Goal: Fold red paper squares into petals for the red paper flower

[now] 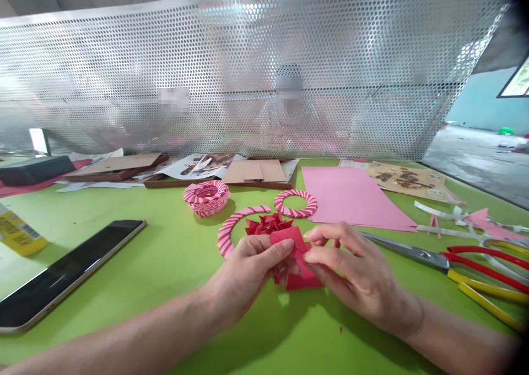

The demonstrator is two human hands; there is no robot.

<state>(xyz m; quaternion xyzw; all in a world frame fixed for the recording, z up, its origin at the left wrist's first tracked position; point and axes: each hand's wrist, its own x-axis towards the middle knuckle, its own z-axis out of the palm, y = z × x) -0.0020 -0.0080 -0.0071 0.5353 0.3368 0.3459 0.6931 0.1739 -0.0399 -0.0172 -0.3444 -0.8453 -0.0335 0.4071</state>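
Observation:
A piece of folded red paper (303, 278) is held just above the green table in front of me. My left hand (252, 267) pinches its left side, with the thumb lying across the top. The fingertips of my right hand (357, 278) are curled against the right edge of the same paper, thumb below. Right behind it lies a cluster of small red folded paper pieces (264, 223). A pink-and-red striped arc (226, 233) curves around that cluster on the left. Farther back are a striped paper ring (295, 192) and a striped round paper basket (206, 204).
Scissors (425, 254) with red and yellow handles lie at right, near white and pink paper scraps (483, 223). Pink sheets (347, 193) lie behind my right hand. A phone (70, 276) rests at left. Brown trays (177, 183) stand before a perforated metal screen (231, 72).

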